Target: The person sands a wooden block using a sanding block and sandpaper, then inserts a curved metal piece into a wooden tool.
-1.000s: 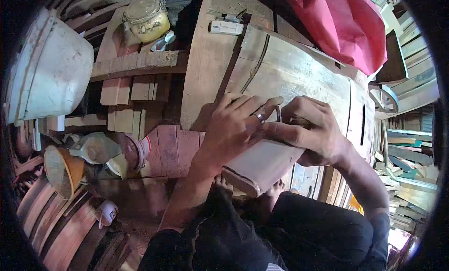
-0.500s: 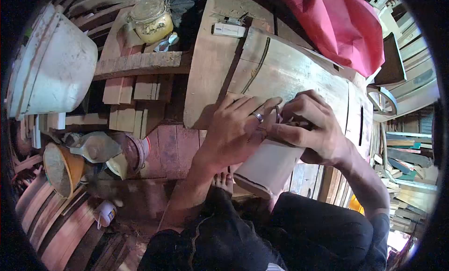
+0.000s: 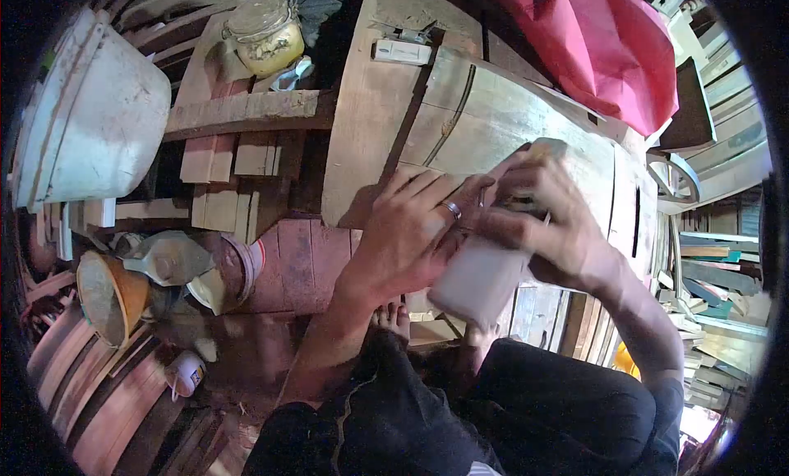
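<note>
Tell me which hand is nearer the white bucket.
Left. The left hand is to the right of the white bucket and lower in the picture; the right hand is farther right, beyond the left.

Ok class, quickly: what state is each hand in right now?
Left hand: fingers curled, beside the pale block; whether it grips anything cannot be told.
Right hand: blurred, closed on the pale block.

A woodworking workshop — stacked boards (image 3: 201,160) and heaped wood pieces (image 3: 727,275) show it.
</note>
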`<state>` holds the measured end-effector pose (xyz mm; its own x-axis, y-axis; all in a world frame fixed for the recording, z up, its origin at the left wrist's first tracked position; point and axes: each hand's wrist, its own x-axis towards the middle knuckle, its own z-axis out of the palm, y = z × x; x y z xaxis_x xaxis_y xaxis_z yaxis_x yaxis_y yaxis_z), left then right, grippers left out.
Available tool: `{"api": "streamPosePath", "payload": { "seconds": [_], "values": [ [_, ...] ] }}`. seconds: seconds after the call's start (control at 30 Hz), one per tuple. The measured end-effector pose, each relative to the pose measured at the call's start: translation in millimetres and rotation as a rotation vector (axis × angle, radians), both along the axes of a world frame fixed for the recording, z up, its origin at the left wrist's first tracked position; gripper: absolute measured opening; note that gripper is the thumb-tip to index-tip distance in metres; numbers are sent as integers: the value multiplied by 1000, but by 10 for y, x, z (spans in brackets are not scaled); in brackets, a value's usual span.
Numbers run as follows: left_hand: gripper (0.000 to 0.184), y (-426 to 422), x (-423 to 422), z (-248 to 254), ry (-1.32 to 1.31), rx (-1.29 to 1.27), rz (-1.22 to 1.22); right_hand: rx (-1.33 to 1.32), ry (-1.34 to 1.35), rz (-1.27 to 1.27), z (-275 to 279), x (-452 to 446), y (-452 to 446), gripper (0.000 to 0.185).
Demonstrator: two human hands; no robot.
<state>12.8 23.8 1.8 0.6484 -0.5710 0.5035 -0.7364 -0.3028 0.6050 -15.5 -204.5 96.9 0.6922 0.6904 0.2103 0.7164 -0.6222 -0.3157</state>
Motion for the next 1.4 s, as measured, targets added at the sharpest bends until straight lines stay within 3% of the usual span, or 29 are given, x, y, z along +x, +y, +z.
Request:
{"api": "streamPosePath", "payload": {
  "seconds": [0.13,0.27,0.33,0.47,0.6,0.73,0.8,0.9,1.0,1.03,1.07,1.27,1.4],
  "values": [
    [52,-53,30,-29,10,23,-27,-44,-15,56,28,32,-55,51],
    [53,-34,-3,32,-5,52,-12,48,-11,-106,-23,113,-106,51],
    [52,-29,-11,52,8,24,2,13,-44,33,-41,12,-23,50],
    [46,-45,41,-9,49,16,-51,33,6,50,-42,-20,-7,48],
    [46,-26,-2,8,-7,21,-22,-3,-9,-135,-17,113,-115,47],
    [47,-29,-22,47,74,71,7,-29,8,33,31,-78,33,48],
    [49,-60,5,22,-54,55,22,-3,-5,87,-12,-13,-51,50],
    [52,-40,-6,-1,-71,41,18,-27,23,-170,-71,81,-229,54],
    [52,-44,-22,54,37,67,7,80,147,-184,-147,-66,-144,54],
    [52,-46,-22,43,16,66,13,-50,-5,21,-15,-81,-63,55],
    [52,-55,-16,22,18,65,10,-56,-20,61,2,-119,8,54],
    [49,-56,-28,61,-5,34,22,-14,37,-206,-66,55,-187,52],
    [60,-56,16,11,22,61,-16,-25,9,41,-1,-91,1,59]
  ]
}}
